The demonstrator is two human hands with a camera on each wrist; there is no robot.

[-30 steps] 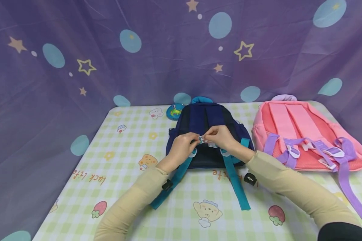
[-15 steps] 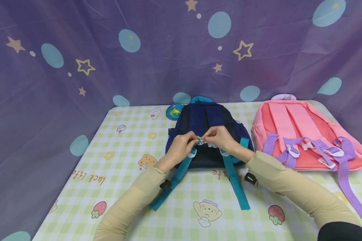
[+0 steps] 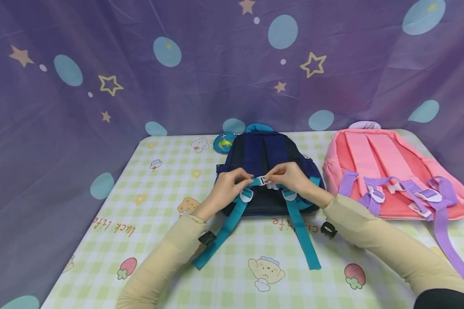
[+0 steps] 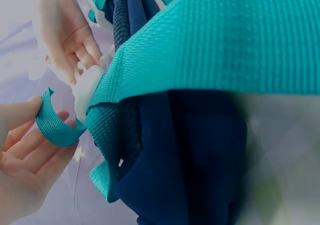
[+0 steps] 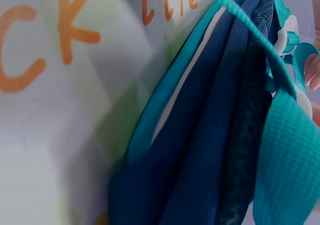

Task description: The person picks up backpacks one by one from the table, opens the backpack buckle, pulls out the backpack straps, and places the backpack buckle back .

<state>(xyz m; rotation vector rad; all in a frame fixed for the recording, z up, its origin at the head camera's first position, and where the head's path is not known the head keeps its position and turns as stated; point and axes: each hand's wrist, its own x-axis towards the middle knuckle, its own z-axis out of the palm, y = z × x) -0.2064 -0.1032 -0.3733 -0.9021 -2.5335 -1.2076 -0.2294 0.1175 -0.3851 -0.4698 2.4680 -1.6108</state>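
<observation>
A navy backpack (image 3: 255, 150) lies with its strap side up. Across its lower back runs a short teal chest strap (image 3: 256, 182) with a white buckle (image 3: 262, 180) at its middle. My left hand (image 3: 229, 189) pinches the teal strap left of the buckle; in the left wrist view the strap (image 4: 60, 130) curls between thumb and fingers. My right hand (image 3: 290, 178) holds the buckle's right side with thumb and fingertips. In the right wrist view the navy bag (image 5: 200, 135) and a teal strap fill most of the picture, with a few fingertips (image 5: 313, 72) at the right edge.
Two long teal strap ends (image 3: 301, 236) hang from white adjusters toward me. A pink backpack (image 3: 394, 171) with purple straps lies to the right. A round blue charm (image 3: 223, 142) sits at the navy bag's upper left. Behind the checked tablecloth (image 3: 158, 240) hangs a purple curtain (image 3: 216, 64).
My hands have moved slightly apart, the left one a little to the left and the right one to the right. The buckle and the teal strap beside it now show between them.
</observation>
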